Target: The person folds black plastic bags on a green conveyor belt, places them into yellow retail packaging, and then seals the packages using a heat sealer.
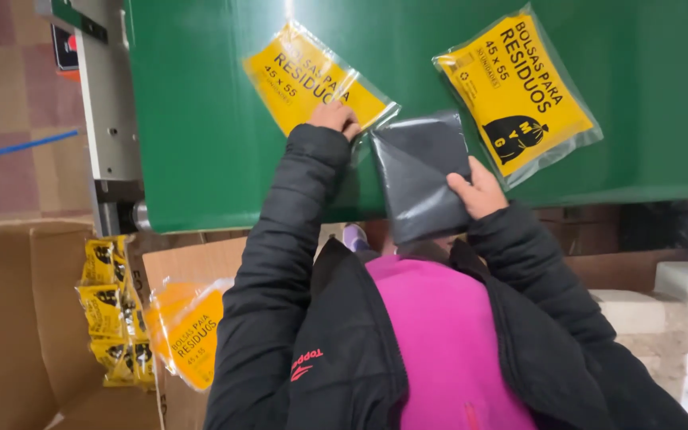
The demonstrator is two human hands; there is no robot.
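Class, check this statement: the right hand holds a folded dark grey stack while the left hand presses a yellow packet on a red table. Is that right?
Not quite. The head view shows the table is green, not red. The rest stands: right hand holds the folded dark grey stack, left hand presses the yellow packet.

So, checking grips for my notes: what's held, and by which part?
Right hand grips the dark bundle at its near right edge. Left hand is on a yellow packet's near edge; whether it grips cannot be told.
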